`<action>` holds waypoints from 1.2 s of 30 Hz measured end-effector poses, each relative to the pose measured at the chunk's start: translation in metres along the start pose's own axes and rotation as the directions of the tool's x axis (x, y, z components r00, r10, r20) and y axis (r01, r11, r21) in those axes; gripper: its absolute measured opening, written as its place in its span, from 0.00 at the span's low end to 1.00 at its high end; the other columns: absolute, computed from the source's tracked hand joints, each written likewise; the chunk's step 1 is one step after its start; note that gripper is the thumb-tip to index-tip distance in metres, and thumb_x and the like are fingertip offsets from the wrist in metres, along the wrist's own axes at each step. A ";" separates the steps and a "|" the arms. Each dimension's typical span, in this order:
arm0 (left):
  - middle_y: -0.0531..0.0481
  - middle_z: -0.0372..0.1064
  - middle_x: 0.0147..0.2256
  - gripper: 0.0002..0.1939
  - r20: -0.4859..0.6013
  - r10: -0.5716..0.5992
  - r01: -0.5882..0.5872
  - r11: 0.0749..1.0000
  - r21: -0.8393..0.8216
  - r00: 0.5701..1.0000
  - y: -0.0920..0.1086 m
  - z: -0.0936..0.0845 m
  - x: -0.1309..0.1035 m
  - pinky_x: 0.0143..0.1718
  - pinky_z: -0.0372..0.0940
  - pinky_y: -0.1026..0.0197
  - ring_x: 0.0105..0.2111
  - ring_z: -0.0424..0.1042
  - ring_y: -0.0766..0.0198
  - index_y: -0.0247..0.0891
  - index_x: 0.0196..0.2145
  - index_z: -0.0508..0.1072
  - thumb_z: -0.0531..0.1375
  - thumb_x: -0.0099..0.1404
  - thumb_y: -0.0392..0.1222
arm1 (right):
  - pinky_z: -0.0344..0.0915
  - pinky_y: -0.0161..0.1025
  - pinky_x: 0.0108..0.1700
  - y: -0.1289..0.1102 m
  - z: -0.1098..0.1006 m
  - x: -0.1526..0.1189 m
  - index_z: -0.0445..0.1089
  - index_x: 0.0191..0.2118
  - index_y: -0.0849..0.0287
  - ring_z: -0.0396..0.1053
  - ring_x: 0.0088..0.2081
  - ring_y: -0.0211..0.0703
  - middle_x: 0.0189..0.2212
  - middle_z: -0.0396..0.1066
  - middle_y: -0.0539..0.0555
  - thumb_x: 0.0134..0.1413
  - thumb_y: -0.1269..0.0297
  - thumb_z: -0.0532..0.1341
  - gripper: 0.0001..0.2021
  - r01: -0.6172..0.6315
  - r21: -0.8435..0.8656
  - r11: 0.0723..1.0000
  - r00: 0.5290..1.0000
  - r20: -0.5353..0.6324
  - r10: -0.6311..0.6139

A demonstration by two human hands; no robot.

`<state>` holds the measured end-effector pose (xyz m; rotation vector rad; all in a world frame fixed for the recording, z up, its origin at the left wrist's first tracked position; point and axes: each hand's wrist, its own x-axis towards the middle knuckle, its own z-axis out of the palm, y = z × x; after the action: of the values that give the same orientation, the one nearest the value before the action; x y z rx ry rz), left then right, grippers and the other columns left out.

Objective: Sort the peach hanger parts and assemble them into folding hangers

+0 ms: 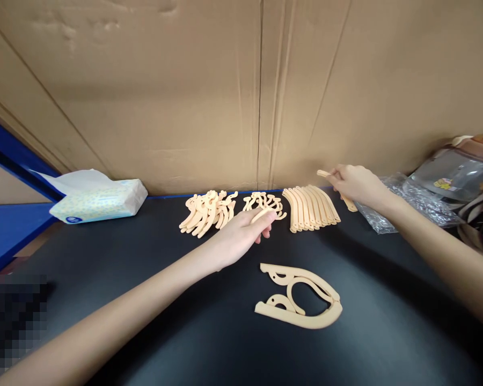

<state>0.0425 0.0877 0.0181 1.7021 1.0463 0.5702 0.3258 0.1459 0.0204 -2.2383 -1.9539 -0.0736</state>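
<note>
My left hand (245, 236) is closed on a small beige piece (261, 216), above the black table just in front of a pile of small hooked pieces (262, 200). Out to the right, my right hand (348, 182) grips a curved beige strip (349, 203) beside a row of similar curved strips (310, 208). To the left of the hooked pieces lies a heap of curved beige pieces (204, 212). Nearer the camera, a folded beige hanger (306, 323) rests flat on the table, its two arms pointing left.
A tissue pack (100, 201) sits at the back left near a blue frame (20, 155). Clear plastic wrap (406, 203) and a transparent container (446, 171) stand at the right. Cardboard (165, 96) rises behind the black table (209, 343).
</note>
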 end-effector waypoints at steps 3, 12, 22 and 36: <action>0.51 0.63 0.28 0.21 0.030 -0.025 0.025 0.999 -0.022 0.999 -0.002 0.000 0.001 0.18 0.51 0.70 0.26 0.60 0.67 0.38 0.26 0.66 0.49 0.67 0.56 | 0.59 0.43 0.32 0.003 0.010 0.002 0.73 0.34 0.60 0.72 0.35 0.53 0.32 0.75 0.62 0.59 0.58 0.50 0.17 -0.014 -0.069 0.998 0.998 0.053 0.017; 0.52 0.58 0.24 0.20 0.085 -0.188 0.204 0.943 -0.263 0.978 -0.007 -0.001 0.008 0.16 0.44 0.72 0.24 0.54 0.67 0.39 0.26 0.60 0.44 0.66 0.56 | 0.60 0.42 0.34 0.002 0.023 0.003 0.75 0.38 0.59 0.72 0.38 0.53 0.36 0.76 0.60 0.59 0.60 0.48 0.18 -0.016 -0.127 0.992 0.992 0.119 0.031; 0.55 0.57 0.25 0.22 -0.112 -0.107 0.064 0.942 -0.330 0.988 -0.001 -0.011 0.008 0.25 0.60 0.70 0.25 0.59 0.71 0.36 0.26 0.61 0.56 0.63 0.59 | 0.62 0.43 0.36 -0.021 0.005 -0.014 0.72 0.44 0.60 0.72 0.39 0.54 0.37 0.75 0.62 0.62 0.56 0.47 0.20 0.047 -0.036 0.998 0.998 0.034 -0.046; 0.53 0.64 0.28 0.10 -0.147 0.134 -0.187 0.868 -0.460 0.980 0.008 -0.006 0.002 0.37 0.72 0.58 0.31 0.68 0.67 0.36 0.33 0.68 0.54 0.69 0.44 | 0.66 0.37 0.32 -0.087 -0.014 -0.082 0.62 0.41 0.56 0.71 0.33 0.40 0.32 0.73 0.51 0.55 0.55 0.61 0.12 0.139 0.932 0.334 0.873 0.044 -0.486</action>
<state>0.0415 0.0912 0.0271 1.3368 0.7609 0.9554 0.2290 0.0748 0.0302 -1.1086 -1.7945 1.1292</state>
